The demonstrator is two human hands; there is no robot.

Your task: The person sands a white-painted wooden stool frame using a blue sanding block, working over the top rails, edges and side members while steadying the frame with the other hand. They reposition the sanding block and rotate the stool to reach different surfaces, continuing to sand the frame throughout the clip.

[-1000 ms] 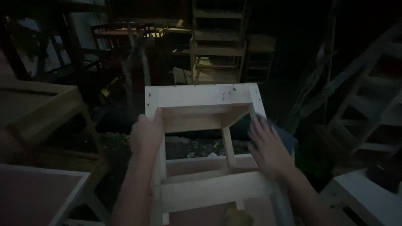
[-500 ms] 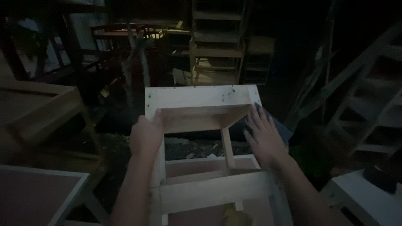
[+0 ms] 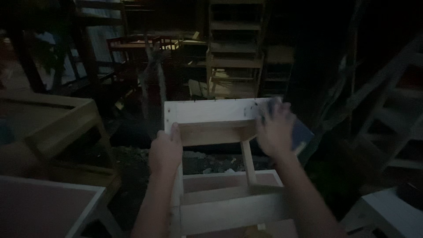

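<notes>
A pale unpainted wooden frame (image 3: 207, 112) with a top board, side legs and a thin middle slat stands tilted in front of me. My left hand (image 3: 165, 152) grips its left leg just under the top board. My right hand (image 3: 274, 131) is blurred by motion at the top board's right corner. It presses a dark blue sheet (image 3: 303, 135) flat against the wood. The sheet's edge sticks out to the right of my fingers. The light is very dim.
A wooden table (image 3: 57, 128) stands at the left, and a white-edged panel (image 3: 48, 207) lies at the bottom left. Tall wooden shelving (image 3: 235, 48) and red frames (image 3: 132, 44) fill the back. Step-like wooden pieces (image 3: 387, 105) and a white piece (image 3: 387, 213) crowd the right.
My right hand slid with the dark sheet from the frame's right side up to the top board's right corner. The left hand kept its grip on the left leg.
</notes>
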